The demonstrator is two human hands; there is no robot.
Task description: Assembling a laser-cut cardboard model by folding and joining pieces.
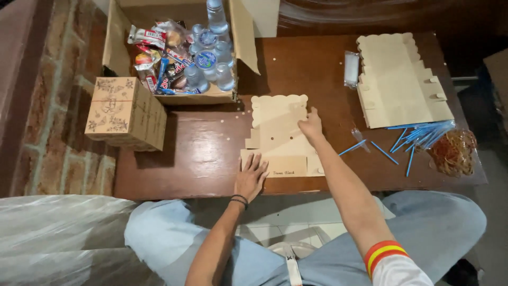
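Seated at a low wooden tabletop, I work a flat die-cut cardboard box blank with scalloped top edge, which lies unfolded at the centre of the tabletop just in front of my knees. My left hand lies palm down, fingers spread, on the blank's lower left flap; my right hand presses its fingers, held close together, on the right edge of the upper panel. To fold it well, I judge, the left hand should pin the base while the right creases along the scored line, slowly, so the card does not tear at the slots. A stack of more blanks waits at right, beside blue straws and a bag of rubber bands; a finished printed box and an open carton of snacks and water cups stand at left.
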